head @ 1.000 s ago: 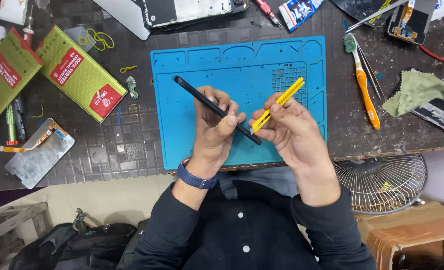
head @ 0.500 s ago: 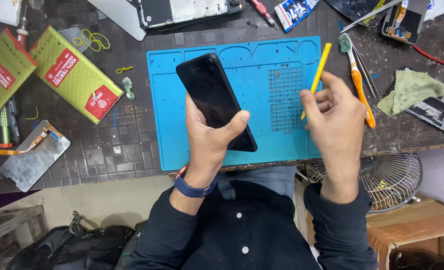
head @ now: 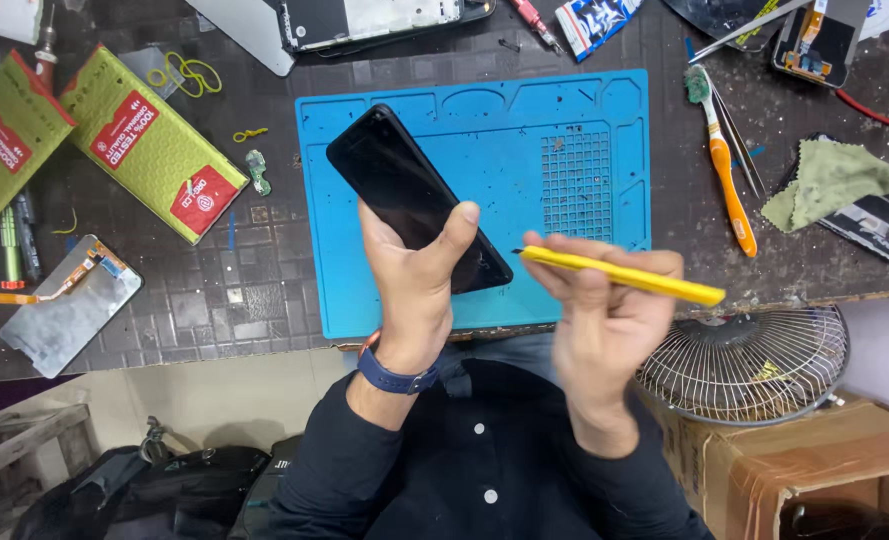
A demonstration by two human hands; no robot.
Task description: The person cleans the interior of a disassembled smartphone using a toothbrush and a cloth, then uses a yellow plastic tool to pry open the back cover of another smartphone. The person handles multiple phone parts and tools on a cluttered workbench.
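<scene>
My left hand [head: 416,290] grips a black smartphone [head: 404,190], dark screen facing up, held tilted above the blue work mat [head: 564,120]. My thumb lies across the phone's lower right edge. My right hand [head: 604,320] holds a yellow-handled tool [head: 624,277] almost level, its thin metal tip pointing left at the phone's lower corner, a small gap apart. Both hands hover over the mat's near edge.
Two green boxes [head: 154,150] and a loose screen panel [head: 64,305] lie at the left. An orange-handled brush [head: 726,170], tweezers, a green cloth [head: 829,180] and phone parts [head: 819,40] are at the right. A small fan [head: 749,365] sits on a cardboard box below the table edge.
The phone went from edge-on to screen-up in my left hand. My right hand swung the yellow tool from upright at the right down to level, its tip now near the phone's lower corner.
</scene>
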